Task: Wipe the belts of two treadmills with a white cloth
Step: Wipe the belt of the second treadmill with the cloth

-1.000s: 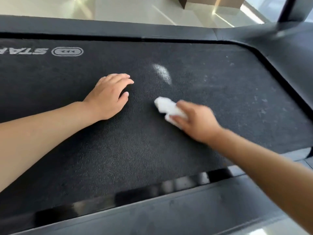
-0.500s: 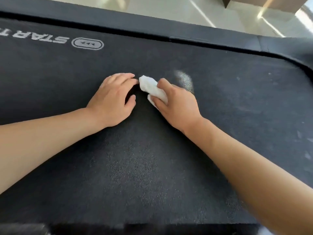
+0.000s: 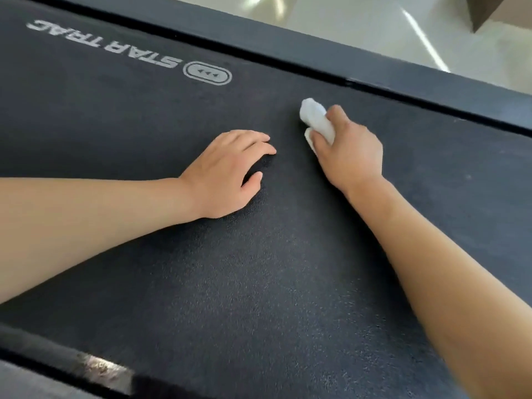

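A person leans over a treadmill, the right hand point(image 3: 349, 151) gripping a bunched white cloth point(image 3: 316, 119) and pressing it onto the dark belt point(image 3: 259, 283) — fingers curled round the wad, which sticks out past the knuckles toward the far rail point(image 3: 316, 57). The cloth sits on the far half of the belt, to the right of the printed logo point(image 3: 207, 73) and close to the rail, though not touching it. The left hand point(image 3: 227, 174) rests on the belt just left of the cloth, fingers spread loosely and holding nothing; it looks placed there as a prop, taking the person's weight so the working arm can reach and bear down. Balling the cloth likely concentrates pressure on a small patch of the textured surface. Room for the next stroke appears widest to the right, where pale dusty specks point(image 3: 466, 177) show on the belt, and back toward the near edge point(image 3: 86, 367); to the far side the raised rail closes things off, and the resting hand blocks a sweep left. Only this one belt is in view, so the second treadmill's state cannot be judged.
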